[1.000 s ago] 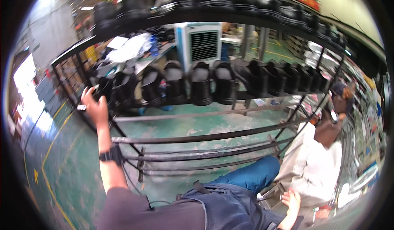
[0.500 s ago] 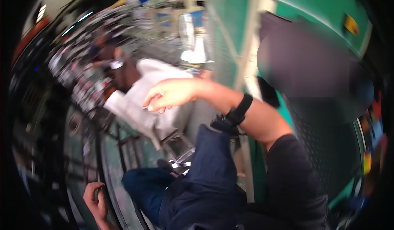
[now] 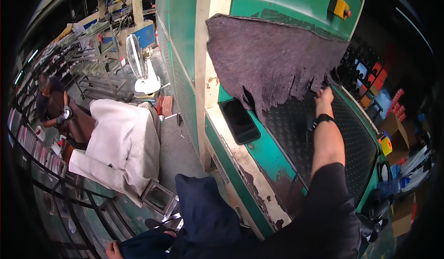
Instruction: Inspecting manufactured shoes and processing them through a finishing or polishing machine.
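My right arm, with a black strap at the wrist, stretches forward over a dark studded machine bed (image 3: 355,134). The right hand (image 3: 324,98) is closed at the lower right edge of a purplish-brown sheet (image 3: 273,58), which looks like ragged felt or hide. The sheet lies partly on the bed, its near edge torn into strips; the fingertips are partly hidden there. A black phone (image 3: 239,121) rests on the machine's green rim, left of the bed. My left hand (image 3: 113,249) is beside my leg at the lower border, mostly cut off, its fingers not clear.
The green machine carries a yellow box with a red button (image 3: 340,8). To the left are a cloth-covered stand (image 3: 125,138), a white fan (image 3: 138,64), black rails (image 3: 99,208) and a person (image 3: 55,106) wearing gloves. Cardboard boxes (image 3: 395,129) stand at right.
The view has swung right, and its blur is gone. My right hand has gone from in front of my body to the sheet's edge. The left hand has dropped lower in view.
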`<state>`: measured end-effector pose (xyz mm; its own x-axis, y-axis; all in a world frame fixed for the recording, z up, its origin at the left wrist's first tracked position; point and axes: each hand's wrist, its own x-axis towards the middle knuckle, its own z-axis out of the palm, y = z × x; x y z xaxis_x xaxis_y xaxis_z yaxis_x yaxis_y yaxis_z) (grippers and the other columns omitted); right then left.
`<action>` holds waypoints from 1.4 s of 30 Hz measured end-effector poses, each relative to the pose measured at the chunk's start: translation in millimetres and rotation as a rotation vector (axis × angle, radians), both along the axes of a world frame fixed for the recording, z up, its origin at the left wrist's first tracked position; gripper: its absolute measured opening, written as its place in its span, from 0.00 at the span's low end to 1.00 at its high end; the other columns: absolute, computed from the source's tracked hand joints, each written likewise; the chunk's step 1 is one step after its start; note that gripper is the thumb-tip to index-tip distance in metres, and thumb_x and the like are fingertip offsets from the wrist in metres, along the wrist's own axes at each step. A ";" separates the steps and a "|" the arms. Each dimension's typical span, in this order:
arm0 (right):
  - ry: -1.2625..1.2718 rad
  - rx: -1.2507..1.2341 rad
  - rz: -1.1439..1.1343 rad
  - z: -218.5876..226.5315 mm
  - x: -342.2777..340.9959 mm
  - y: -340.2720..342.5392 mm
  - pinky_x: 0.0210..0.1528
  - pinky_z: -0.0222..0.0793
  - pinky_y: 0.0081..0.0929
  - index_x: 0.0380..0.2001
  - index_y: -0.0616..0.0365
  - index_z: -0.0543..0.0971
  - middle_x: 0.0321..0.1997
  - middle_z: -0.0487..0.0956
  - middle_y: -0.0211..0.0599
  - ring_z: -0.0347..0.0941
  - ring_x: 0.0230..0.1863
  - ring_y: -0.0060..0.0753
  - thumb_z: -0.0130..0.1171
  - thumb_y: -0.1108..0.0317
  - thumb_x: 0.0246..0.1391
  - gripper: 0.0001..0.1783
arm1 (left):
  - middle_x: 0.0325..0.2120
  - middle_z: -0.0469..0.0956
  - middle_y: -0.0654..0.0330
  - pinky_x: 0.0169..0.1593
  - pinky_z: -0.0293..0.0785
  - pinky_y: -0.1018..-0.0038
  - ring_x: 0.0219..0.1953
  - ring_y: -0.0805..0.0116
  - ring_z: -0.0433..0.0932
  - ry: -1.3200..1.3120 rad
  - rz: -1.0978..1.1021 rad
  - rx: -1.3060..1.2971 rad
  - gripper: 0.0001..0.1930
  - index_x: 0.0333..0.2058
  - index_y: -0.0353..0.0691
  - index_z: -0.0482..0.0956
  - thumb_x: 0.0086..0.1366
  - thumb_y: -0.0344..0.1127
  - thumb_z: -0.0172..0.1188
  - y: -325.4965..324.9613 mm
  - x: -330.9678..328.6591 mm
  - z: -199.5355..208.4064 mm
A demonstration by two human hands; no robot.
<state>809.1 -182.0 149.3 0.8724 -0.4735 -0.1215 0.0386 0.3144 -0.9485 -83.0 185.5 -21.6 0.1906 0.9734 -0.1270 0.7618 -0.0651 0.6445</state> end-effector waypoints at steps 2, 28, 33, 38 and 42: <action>-0.119 -0.068 0.179 -23.1 35.3 44.4 0.51 0.71 0.48 0.46 0.58 0.81 0.44 0.82 0.41 0.77 0.46 0.39 0.50 0.59 0.59 0.19 | 0.48 0.81 0.42 0.55 0.72 0.61 0.51 0.47 0.79 0.160 -0.030 0.021 0.23 0.51 0.32 0.81 0.72 0.46 0.53 -1.6 20.8 13.4; -0.053 -1.910 0.719 -2.4 -87.3 98.3 0.64 0.68 0.39 0.63 0.65 0.69 0.65 0.73 0.51 0.71 0.65 0.49 0.71 0.40 0.40 0.53 | 0.34 0.81 0.42 0.46 0.76 0.59 0.39 0.45 0.81 0.347 -0.461 -0.088 0.19 0.45 0.38 0.83 0.58 0.40 0.59 53.0 40.2 -11.9; -0.157 -1.903 0.817 19.4 -222.8 -26.2 0.60 0.70 0.41 0.64 0.61 0.67 0.55 0.77 0.61 0.75 0.59 0.57 0.74 0.39 0.32 0.58 | 0.42 0.81 0.42 0.52 0.74 0.62 0.46 0.49 0.81 0.133 -0.375 -0.106 0.16 0.47 0.31 0.80 0.67 0.35 0.54 44.0 7.5 -21.8; -0.049 -1.565 0.828 18.4 -269.0 -48.8 0.59 0.68 0.36 0.60 0.62 0.70 0.51 0.79 0.55 0.76 0.56 0.46 0.73 0.39 0.38 0.52 | 0.40 0.82 0.45 0.49 0.76 0.63 0.43 0.50 0.82 0.213 -0.476 0.029 0.17 0.50 0.34 0.79 0.65 0.35 0.58 30.5 11.9 -11.1; -0.163 -0.987 0.865 -11.7 -243.6 -39.4 0.48 0.69 0.25 0.51 0.63 0.76 0.40 0.78 0.27 0.72 0.41 0.23 0.74 0.62 0.45 0.31 | 0.37 0.82 0.48 0.40 0.76 0.66 0.38 0.56 0.82 0.014 -0.594 -0.024 0.18 0.51 0.36 0.79 0.61 0.31 0.63 12.9 60.2 15.6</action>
